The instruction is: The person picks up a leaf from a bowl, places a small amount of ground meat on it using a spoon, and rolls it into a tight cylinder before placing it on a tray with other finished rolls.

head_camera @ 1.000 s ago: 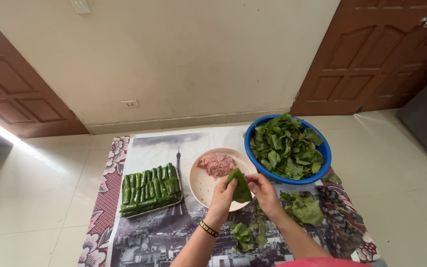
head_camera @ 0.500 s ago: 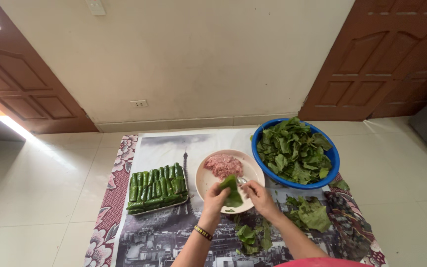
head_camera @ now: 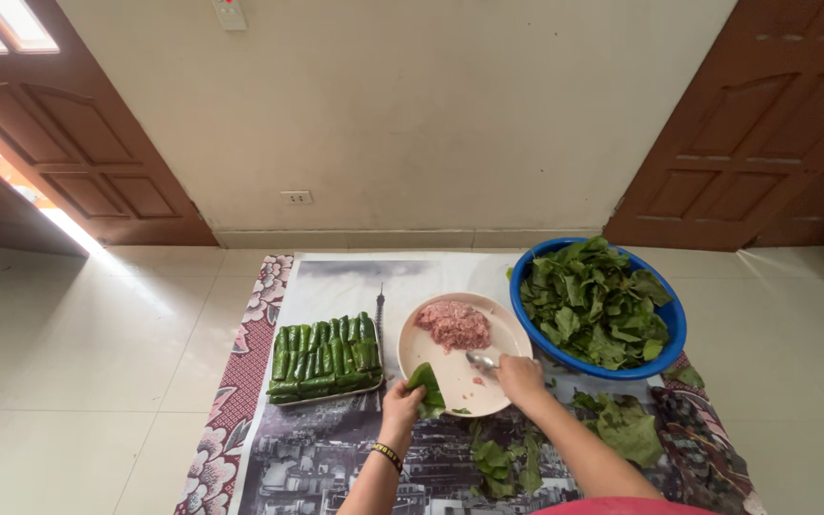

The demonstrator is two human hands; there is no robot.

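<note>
My left hand (head_camera: 401, 404) holds a green leaf (head_camera: 425, 383) at the near left rim of a white plate (head_camera: 431, 360). On the plate's far side lies a mound of pink minced meat (head_camera: 454, 324). My right hand (head_camera: 521, 378) grips a metal spoon (head_camera: 481, 360) whose bowl rests over the plate. A dark bracelet (head_camera: 388, 455) circles my left wrist.
A tray of several rolled green leaf parcels (head_camera: 324, 358) lies left of the plate. A blue basin (head_camera: 665, 318) heaped with leaves stands at the right. Loose leaves (head_camera: 628, 426) lie on the printed mat (head_camera: 336, 286), which covers a tiled floor near a wall and two wooden doors.
My right hand let go of the leaf and now holds a spoon over the plate. My left hand moved the leaf toward the plate's near left rim. The view shifted right.
</note>
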